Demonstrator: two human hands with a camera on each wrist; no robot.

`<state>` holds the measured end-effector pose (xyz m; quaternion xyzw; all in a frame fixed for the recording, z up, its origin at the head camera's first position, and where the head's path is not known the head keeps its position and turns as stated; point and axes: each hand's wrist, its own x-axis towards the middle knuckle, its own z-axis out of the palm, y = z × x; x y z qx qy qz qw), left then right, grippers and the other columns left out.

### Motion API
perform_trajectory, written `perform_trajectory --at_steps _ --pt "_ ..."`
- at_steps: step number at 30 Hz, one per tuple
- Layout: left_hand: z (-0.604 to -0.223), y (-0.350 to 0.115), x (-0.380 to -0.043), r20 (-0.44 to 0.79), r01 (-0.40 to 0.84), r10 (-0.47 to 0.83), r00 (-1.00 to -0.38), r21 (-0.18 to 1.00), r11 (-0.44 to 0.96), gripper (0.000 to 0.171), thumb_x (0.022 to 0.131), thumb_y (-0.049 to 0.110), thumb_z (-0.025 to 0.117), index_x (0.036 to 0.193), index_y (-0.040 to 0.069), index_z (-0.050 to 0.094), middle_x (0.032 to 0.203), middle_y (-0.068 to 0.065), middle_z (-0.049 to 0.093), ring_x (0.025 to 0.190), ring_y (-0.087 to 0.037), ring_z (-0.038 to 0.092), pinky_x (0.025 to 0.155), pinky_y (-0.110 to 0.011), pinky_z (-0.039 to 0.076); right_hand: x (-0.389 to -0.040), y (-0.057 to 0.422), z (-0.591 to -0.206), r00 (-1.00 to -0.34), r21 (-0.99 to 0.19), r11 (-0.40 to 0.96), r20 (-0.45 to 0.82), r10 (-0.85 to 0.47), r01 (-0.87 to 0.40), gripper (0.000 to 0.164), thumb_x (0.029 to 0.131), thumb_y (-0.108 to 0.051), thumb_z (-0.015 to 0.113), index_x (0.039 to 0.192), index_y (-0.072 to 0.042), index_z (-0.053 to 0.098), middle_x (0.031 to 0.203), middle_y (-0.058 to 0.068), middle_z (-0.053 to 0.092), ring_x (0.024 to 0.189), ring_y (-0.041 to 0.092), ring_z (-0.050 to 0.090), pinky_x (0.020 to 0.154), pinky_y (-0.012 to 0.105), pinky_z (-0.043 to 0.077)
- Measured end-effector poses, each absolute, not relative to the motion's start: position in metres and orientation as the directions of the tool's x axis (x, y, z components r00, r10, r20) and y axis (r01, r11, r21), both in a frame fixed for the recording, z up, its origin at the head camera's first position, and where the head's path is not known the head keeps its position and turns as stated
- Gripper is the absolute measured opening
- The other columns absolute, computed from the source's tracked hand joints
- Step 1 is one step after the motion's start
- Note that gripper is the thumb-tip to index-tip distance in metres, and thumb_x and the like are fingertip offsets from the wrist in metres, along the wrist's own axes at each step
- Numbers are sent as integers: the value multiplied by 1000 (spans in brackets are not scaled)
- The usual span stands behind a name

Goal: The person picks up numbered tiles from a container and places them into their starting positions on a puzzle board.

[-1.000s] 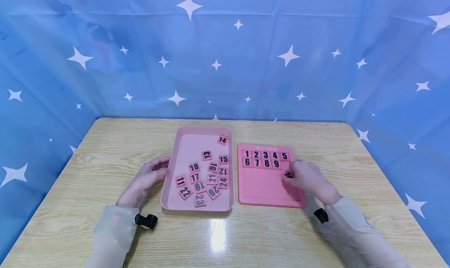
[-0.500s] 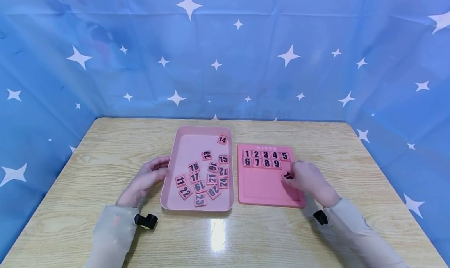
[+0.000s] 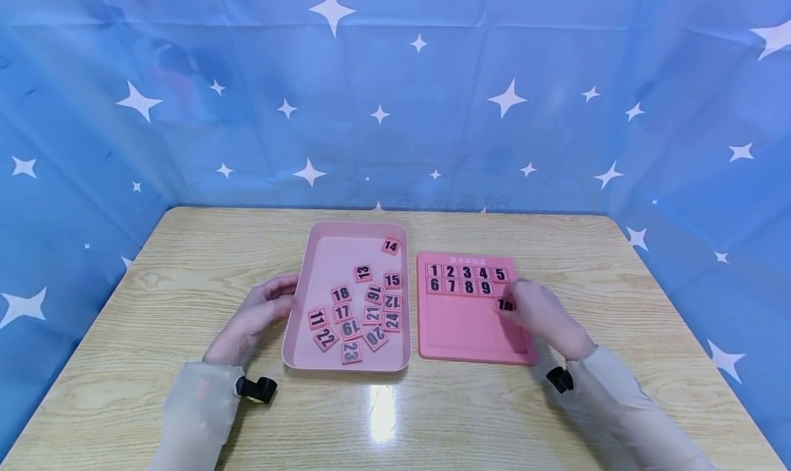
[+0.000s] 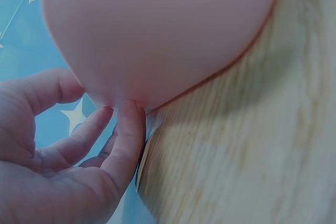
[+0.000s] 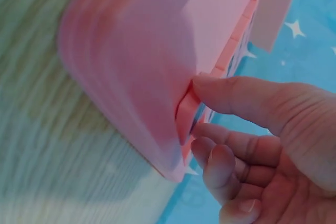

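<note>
- From where I stand, the right hand (image 3: 536, 309) pinches the number 10 tile (image 3: 503, 305) between thumb and fingers, right of the frame's centre, over the pink board (image 3: 460, 323).
- That tile sits lower than the number 9 tile (image 3: 486, 288) and to its right; pushed up at a slant, I'd say it could catch on its neighbour's edge.
- The fingers partly cover it, so a crooked fit might go unnoticed.
- A slack pinch could let it slip flat onto the board.
- Mid-frame, the left hand (image 3: 266, 306) rests loosely bent fingers against the left wall of the pale tray (image 3: 334, 251); a hard shove could slide the tray into the board just beside it and jolt the tiles.
</note>
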<state>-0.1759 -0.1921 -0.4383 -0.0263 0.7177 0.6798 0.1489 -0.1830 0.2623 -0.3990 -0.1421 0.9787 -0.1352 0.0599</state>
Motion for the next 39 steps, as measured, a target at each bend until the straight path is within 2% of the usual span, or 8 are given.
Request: perform_trajectory --at_steps 2,5,11,20,23,29,39 --pt "-438 -192 -176 -249 -240 165 -954 968 74 56 86 2 57 137 -9 37 132 -28 44 93 -9 56 79 -20 48 -186 263 -400 -949 -283 918 -63 -308 -279 12 77 -8 74 78 -2 63 67 2 52 58 14 44 51 27 40" --pt "-438 -192 -175 -250 -241 165 -954 968 74 56 86 2 57 137 -9 37 132 -28 44 93 -9 56 79 -20 48 -190 265 -402 -944 -304 903 -33 -328 -303 15 75 -4 75 86 1 66 72 5 58 62 15 50 57 31 47" --pt "-437 -192 -175 -246 -237 170 -954 969 69 57 86 3 57 137 -10 36 132 -28 44 92 -8 56 78 -20 49 -192 268 -403 -928 -322 878 9 -372 -355 16 72 2 74 85 2 65 75 6 61 66 18 56 61 35 51" --pt "-433 -191 -174 -238 -230 172 -956 971 65 56 86 0 55 137 -12 34 134 -31 41 93 -7 55 79 -18 48 -191 270 -402 -915 -198 894 59 -399 -402 14 73 7 70 75 -2 59 68 5 51 59 16 45 52 29 42" --pt "-434 -191 -174 -242 -234 167 -956 970 67 56 86 1 55 137 -12 34 134 -31 41 93 -7 55 79 -18 48 -193 271 -403 -915 -196 894 71 -397 -403 16 74 8 68 72 -2 57 67 5 52 59 16 46 52 29 42" --pt "-435 -191 -174 -241 -233 171 -955 970 66 56 86 0 56 137 -11 34 134 -31 41 94 -7 55 79 -19 48 -198 273 -404 -917 -224 890 94 -387 -398 14 73 11 67 72 -1 60 71 9 60 64 21 57 56 34 50" --pt "-434 -191 -175 -246 -239 173 -954 969 62 56 86 1 56 137 -11 35 134 -30 42 95 -9 55 80 -19 48 -202 273 -405 -926 -239 894 81 -369 -378 16 74 8 68 72 -2 57 66 6 56 59 17 46 52 32 42"
